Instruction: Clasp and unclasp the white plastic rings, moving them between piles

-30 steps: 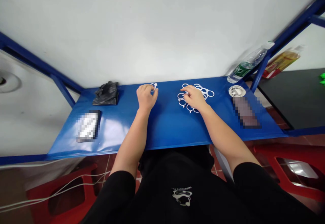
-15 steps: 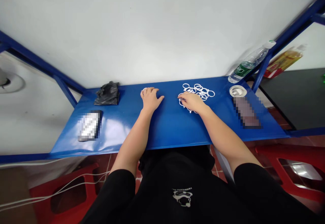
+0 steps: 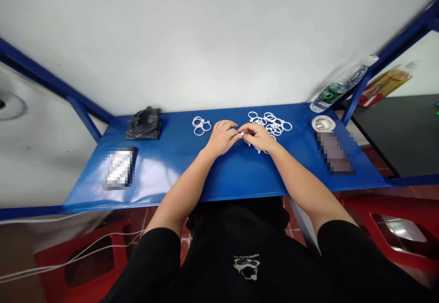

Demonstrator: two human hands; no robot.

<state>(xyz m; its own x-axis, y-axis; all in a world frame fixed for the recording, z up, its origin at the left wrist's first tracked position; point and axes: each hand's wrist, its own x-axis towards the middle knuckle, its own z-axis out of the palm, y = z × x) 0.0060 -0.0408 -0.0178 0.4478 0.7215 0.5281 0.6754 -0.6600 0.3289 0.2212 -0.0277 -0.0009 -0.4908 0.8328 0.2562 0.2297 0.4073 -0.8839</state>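
My left hand (image 3: 223, 137) and my right hand (image 3: 259, 137) meet fingertip to fingertip over the middle of the blue table (image 3: 240, 175). Between them shows a small white part of a ring (image 3: 242, 133), pinched by both hands; the rest of it is hidden by the fingers. Beside and partly under my right hand lies a loose pile of thin white rings (image 3: 274, 127) with small knobs. A smaller cluster of white rings (image 3: 199, 131) rests to the left of my left hand.
A crumpled black plastic bag (image 3: 144, 124) and a blurred-out dark-edged object (image 3: 120, 168) lie at the left. On the right are a coiled white cable (image 3: 323, 124), another blurred-out flat object (image 3: 335, 153) and a water bottle (image 3: 338, 90) leaning by the blue frame.
My left hand has moved right from the small ring cluster, uncovering it, and now meets my right hand. A white ring part now shows between the fingertips.
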